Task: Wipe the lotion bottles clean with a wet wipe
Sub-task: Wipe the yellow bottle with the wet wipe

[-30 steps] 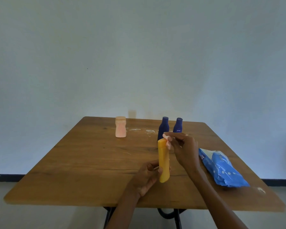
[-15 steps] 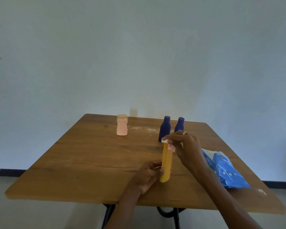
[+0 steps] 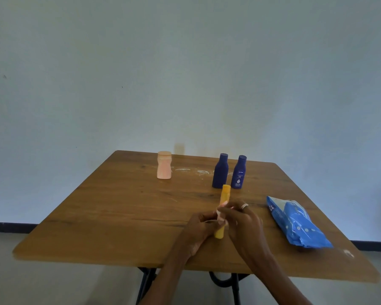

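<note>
A yellow lotion bottle (image 3: pixel 224 195) stands upright, long axis vertical, held between both hands above the wooden counter (image 3: pixel 123 208). The left hand (image 3: pixel 199 227) grips its lower part; the right hand (image 3: pixel 240 221) pinches a white wipe (image 3: pixel 220 213) against its middle. Plain pale wall behind.

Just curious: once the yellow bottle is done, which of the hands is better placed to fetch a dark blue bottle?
Probably the left hand: it only steadies the yellow bottle, while the right hand holds the wet wipe. Both dark blue bottles stand just beyond.
</note>
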A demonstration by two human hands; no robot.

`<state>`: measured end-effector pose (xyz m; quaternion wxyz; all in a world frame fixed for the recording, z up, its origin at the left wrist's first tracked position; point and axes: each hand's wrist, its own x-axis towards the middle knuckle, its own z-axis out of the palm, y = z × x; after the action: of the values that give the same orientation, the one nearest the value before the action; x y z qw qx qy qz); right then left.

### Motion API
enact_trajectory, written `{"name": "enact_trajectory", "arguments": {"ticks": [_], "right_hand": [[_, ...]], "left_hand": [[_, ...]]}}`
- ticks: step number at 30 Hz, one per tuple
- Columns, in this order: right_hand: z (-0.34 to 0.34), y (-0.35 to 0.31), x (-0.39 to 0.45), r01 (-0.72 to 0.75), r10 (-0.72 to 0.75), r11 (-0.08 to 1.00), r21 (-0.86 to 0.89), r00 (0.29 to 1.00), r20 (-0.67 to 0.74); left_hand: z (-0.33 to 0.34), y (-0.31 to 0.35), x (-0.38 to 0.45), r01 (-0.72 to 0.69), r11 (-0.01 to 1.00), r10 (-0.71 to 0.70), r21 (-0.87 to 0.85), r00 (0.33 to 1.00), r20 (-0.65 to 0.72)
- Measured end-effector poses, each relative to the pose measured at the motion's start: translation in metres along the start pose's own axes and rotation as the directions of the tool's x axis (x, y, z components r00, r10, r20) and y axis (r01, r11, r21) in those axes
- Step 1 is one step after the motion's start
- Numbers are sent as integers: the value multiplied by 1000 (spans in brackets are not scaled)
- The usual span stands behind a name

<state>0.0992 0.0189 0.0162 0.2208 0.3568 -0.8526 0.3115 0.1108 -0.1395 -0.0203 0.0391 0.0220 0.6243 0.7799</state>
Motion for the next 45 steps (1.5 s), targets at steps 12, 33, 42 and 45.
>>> {"name": "enact_trajectory", "arguments": {"ticks": [12,33,42,45], "right_hand": [[13,6,-6,-239,250,965,108,963,-105],[31,19,-24,-360,402,893,271,907,-123],[28,13,-28,-353,389,884,307,919,-63],[32,4,-37,-372,419,855,361,906,-57]], "left_hand": [[-4,-4,6,44,999,-47,-26,992,-121],[-7,7,1,124,834,-174,-537,984,-44],[-10,9,-3,67,755,-129,-652,990,-48],[-12,8,-4,62,728,-116,-683,993,-35]]}}
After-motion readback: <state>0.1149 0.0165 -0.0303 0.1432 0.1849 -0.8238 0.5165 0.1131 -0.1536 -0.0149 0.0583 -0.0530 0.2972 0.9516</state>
